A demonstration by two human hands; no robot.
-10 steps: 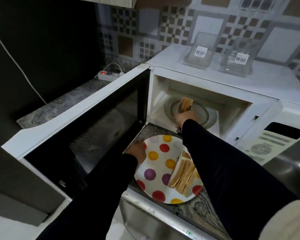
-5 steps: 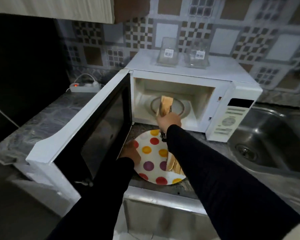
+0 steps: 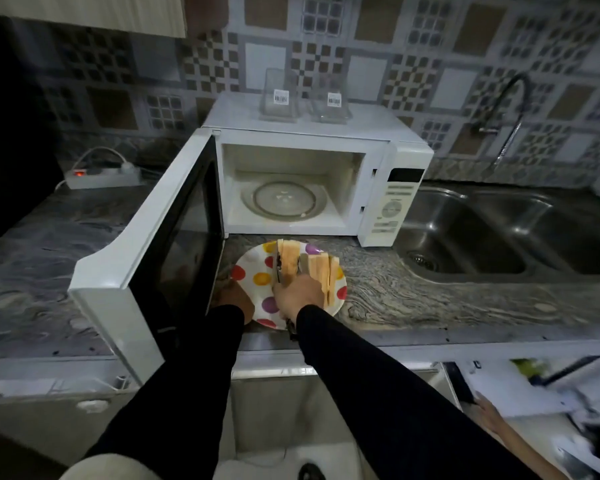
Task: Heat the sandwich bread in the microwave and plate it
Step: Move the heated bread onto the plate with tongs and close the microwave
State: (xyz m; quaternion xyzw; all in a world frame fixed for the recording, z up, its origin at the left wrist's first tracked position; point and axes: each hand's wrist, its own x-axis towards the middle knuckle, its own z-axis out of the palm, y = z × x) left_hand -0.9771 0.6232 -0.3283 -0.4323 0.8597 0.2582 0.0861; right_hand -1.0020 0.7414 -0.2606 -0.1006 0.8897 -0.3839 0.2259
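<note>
Left hand (image 3: 234,301) half hidden behind open white microwave door (image 3: 142,251), touching rim of polka-dot plate (image 3: 257,271); grip unclear. Right hand (image 3: 298,294) clenched on metal tongs (image 3: 278,271) pinching toasted bread slice (image 3: 289,259) over plate; more slices (image 3: 323,275) beside. Grey marble bench (image 3: 413,292). Beyond, white microwave (image 3: 312,188), cavity bare; steel sink (image 3: 499,237) at right.

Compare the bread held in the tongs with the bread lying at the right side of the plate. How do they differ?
The held bread is gripped by tongs in the right hand; the resting slices lie free. The held bread is over the middle of the plate; the resting slices are toward its right rim. Both are pale toasted slices.
</note>
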